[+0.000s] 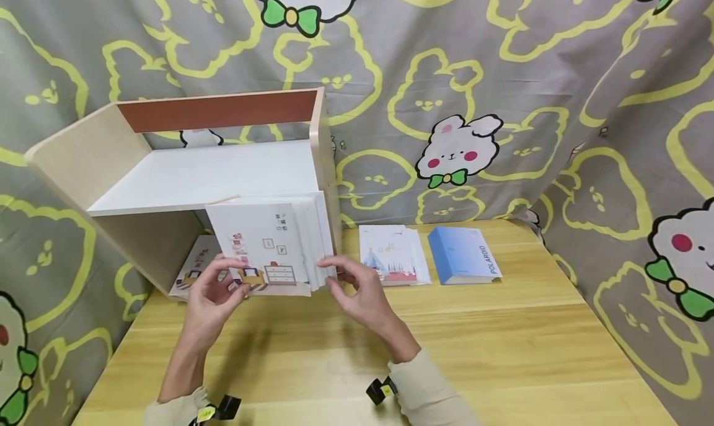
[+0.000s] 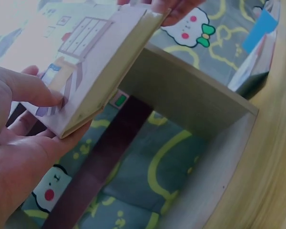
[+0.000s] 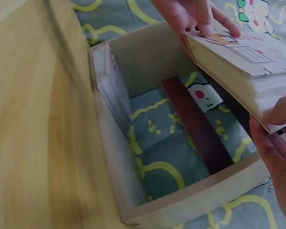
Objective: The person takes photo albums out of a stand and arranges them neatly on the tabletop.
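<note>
In the head view, a thick white book (image 1: 259,240) with drawn furniture on its cover is held up off the table, in front of the shelf. My left hand (image 1: 209,302) grips its lower left corner, thumb on the cover in the left wrist view. My right hand (image 1: 365,296) pinches the right edge, where the page block fans slightly. Behind the book stands a wooden shelf (image 1: 326,159) with a white upper board (image 1: 234,168). Another illustrated book (image 1: 198,261) lies in its lower left compartment, partly hidden by the held book and left hand.
Right of the shelf, a white illustrated book (image 1: 390,255) and a blue book marked POLAROID (image 1: 465,255) lie on the wooden table (image 1: 502,351). A patterned grey curtain (image 1: 379,72) hangs behind and along the sides.
</note>
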A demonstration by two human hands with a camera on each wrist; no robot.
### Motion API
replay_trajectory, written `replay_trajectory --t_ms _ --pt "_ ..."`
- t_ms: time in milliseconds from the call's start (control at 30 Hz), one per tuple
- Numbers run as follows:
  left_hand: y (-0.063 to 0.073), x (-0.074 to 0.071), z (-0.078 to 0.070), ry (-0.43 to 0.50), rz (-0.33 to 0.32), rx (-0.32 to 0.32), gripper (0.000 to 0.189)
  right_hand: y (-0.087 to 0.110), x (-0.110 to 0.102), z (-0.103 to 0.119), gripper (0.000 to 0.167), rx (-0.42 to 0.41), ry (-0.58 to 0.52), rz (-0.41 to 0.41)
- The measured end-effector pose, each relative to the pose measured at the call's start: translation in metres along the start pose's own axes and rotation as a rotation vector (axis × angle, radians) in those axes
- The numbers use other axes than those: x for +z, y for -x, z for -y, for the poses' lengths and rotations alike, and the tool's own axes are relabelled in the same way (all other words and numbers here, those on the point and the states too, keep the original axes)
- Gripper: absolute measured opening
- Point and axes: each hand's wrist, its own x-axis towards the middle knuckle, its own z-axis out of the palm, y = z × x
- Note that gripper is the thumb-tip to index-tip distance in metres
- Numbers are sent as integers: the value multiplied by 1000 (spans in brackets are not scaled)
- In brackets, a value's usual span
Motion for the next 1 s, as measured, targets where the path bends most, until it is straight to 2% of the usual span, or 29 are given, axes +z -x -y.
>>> replay_trajectory --t_ms 200,367,467,667,833,1000 --pt "-1 4 -8 -17 4 0 40 2 -5 -14 39 19 -7 23" --pt "-3 6 -10 -21 37 39 40 4 -11 -22 39 25 -26 31" --pt "-7 7 -11 -13 63 81 40 4 -15 -21 40 26 -44 33" --pt "-15 12 -11 76 130 169 37 2 -23 -16 43 32 -47 33" --pt "-19 18 -11 119 182 203 42 3 -31 -9 42 37 -68 24" --pt "-21 23 -13 128 186 221 48 2 -36 -4 42 36 -85 18"
